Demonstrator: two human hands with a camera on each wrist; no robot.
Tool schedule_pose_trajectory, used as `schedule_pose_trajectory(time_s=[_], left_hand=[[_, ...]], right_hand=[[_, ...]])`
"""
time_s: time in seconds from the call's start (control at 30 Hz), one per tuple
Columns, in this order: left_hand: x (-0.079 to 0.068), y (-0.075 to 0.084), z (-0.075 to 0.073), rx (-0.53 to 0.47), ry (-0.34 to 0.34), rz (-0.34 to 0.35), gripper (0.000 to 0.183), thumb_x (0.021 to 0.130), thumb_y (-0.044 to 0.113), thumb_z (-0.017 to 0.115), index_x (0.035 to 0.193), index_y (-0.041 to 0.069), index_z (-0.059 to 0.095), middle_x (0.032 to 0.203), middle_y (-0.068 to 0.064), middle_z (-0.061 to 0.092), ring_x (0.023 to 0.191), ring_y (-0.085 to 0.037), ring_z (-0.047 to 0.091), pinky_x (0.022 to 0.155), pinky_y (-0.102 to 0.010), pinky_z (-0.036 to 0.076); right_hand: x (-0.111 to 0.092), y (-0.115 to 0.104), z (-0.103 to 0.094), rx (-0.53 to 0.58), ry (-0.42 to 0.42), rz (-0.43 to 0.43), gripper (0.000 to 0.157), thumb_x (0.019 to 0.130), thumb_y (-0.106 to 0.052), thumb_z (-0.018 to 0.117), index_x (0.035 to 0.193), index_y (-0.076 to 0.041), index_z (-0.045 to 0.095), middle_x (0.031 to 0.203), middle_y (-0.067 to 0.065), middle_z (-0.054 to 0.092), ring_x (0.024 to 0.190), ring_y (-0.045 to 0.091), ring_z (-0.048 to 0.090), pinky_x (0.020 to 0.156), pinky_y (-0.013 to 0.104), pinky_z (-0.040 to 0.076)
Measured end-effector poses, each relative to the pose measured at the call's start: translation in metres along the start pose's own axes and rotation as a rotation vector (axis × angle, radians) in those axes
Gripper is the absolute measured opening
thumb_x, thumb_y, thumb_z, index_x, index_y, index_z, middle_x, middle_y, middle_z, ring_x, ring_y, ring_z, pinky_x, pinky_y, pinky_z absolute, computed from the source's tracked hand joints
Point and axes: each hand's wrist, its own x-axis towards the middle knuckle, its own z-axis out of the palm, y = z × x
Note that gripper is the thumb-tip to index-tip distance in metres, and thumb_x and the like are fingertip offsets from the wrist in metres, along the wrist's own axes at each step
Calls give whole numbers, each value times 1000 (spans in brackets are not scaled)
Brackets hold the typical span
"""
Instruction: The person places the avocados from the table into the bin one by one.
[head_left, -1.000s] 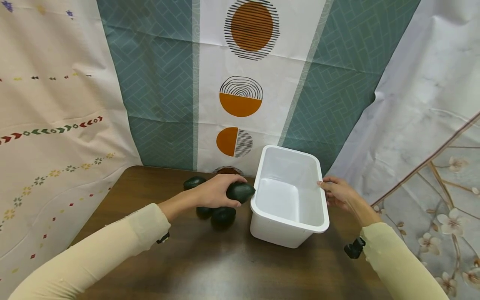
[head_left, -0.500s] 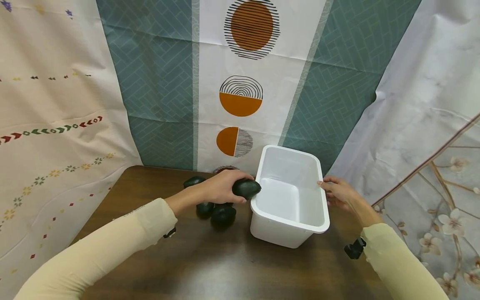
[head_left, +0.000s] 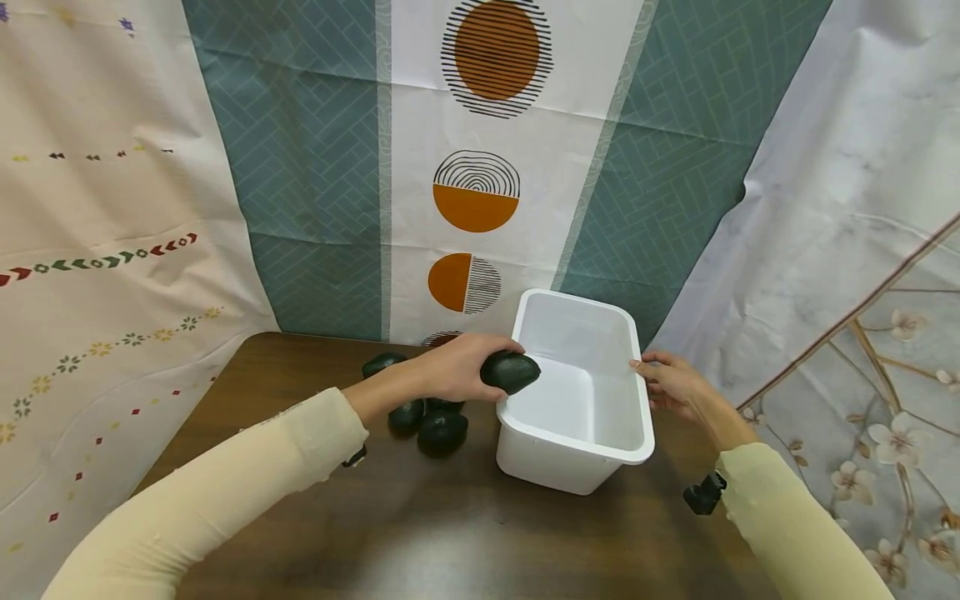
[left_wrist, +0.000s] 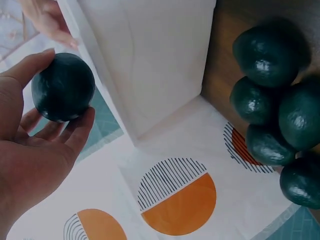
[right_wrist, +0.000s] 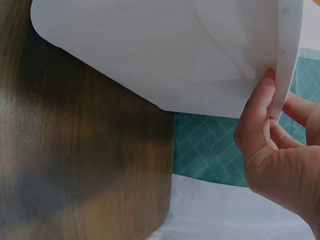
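Observation:
My left hand grips a dark green avocado between thumb and fingers, right at the left rim of a deep white plastic bin. The left wrist view shows the same avocado from its rounded end, with the thumb on one side and the fingers curled under the other. On the bin's far side, my right hand pinches its right rim. In the right wrist view the thumb and fingers of that hand lie on opposite sides of the rim. The visible bin floor is bare.
Several more avocados lie clustered on the brown wooden table, left of the bin and partly under my left forearm. A patterned cloth hangs behind the table, with other cloths at both sides.
My left hand has carried the avocado rightward, from beside the bin's left rim to over it. The right hand keeps its hold, and the bin stays in place.

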Motion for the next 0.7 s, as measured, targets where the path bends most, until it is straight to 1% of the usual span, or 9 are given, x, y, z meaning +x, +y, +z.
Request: schedule_pose_trajectory(time_s=[0.17,0.27,0.47,0.7], left_hand=[[8,5,0,5,-19,7,63,93,24,83,149,12,57,145,-4,61,120,-21,57,100,-38,51],[13,8,2,17,-19,30,62,93,23,83,148,11,57,145,-5,61,121,-22,58,100,-38,51],[25,13,12,40,-30,79,62,93,24,83,147,10,58,142,-6,63,118,-22,59,99,-36,50],[33,20,23,36,-59,85,62,94,25,82,149,12,56,140,-5,62,116,-20,59,99,-33,49]], right_hand=[[-1,-2,0,-2,6,-2,50,110,-31,61,143,0,39,98,2,72,81,13,71,67,33,60],[-2,-3,0,-1,10,-3,50,110,-30,61,143,0,38,98,1,71,81,12,70,67,33,60],[-2,-1,1,1,16,4,48,110,-28,61,142,0,39,95,0,72,80,12,71,67,32,60],[-3,-2,2,13,8,2,49,109,-29,62,141,0,40,96,0,73,81,12,73,69,33,61]])
